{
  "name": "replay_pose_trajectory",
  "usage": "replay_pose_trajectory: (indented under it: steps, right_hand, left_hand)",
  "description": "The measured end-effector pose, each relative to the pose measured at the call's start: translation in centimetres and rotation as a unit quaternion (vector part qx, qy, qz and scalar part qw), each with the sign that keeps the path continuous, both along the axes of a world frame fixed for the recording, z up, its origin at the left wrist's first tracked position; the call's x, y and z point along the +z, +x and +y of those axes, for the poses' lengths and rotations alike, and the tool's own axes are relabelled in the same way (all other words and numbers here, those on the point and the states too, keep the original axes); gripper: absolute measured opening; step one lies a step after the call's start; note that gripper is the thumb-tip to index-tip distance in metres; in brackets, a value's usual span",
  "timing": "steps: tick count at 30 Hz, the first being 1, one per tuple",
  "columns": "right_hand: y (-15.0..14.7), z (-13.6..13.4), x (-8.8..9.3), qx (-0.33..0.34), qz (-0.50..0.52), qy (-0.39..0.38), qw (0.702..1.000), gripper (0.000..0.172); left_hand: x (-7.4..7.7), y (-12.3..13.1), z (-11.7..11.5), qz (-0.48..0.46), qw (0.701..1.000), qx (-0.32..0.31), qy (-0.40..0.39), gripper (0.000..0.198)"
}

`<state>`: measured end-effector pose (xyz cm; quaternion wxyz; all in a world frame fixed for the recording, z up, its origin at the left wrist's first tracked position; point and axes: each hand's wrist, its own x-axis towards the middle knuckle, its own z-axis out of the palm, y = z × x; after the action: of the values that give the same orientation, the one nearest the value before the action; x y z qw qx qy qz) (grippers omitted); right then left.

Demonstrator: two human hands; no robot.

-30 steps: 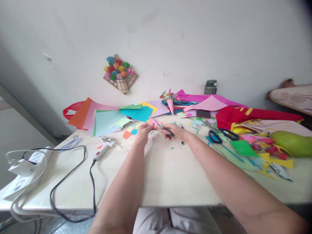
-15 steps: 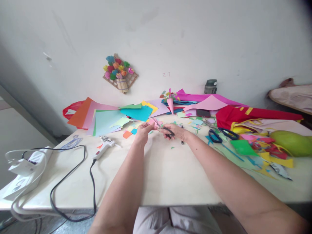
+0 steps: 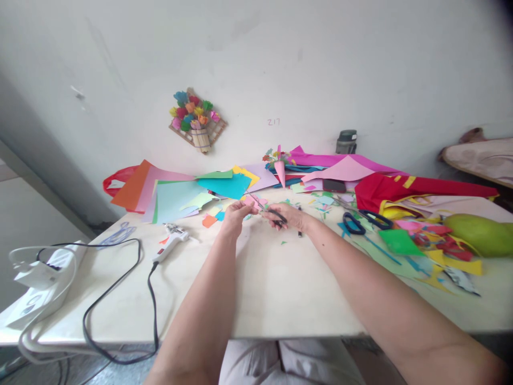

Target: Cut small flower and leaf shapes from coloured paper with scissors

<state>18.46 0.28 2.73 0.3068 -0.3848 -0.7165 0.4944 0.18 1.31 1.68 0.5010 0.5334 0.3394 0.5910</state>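
Observation:
My right hand [image 3: 285,215] is closed around scissors [image 3: 276,215] with dark handles, their blades pointing left and away from me. Beside the blade tips, my left hand [image 3: 239,212] is closed in a pinch on a small piece of pink paper [image 3: 250,201]; its outline is partly covered by my fingers and the blades. Small paper scraps lie on the table just behind both hands. Near my right wrist is a thin dark stick-like thing [image 3: 300,222], partly hidden.
A glue gun [image 3: 170,246] with a looping black cord lies left, near a white power strip [image 3: 44,289]. Coloured paper sheets [image 3: 176,198] line the back. A pink paper cone with small flowers [image 3: 280,171] stands there. Another pair of scissors [image 3: 355,224] and a green fruit [image 3: 479,235] lie right.

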Motion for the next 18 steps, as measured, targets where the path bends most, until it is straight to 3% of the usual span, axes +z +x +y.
replay_pose_trajectory:
  steps: [18]
  right_hand:
    - [-0.25,-0.28,0.25,-0.021,0.011,-0.026,0.999,0.036]
  left_hand:
    - [-0.31,-0.24,0.27,0.012,1.000,0.007,0.000,0.029]
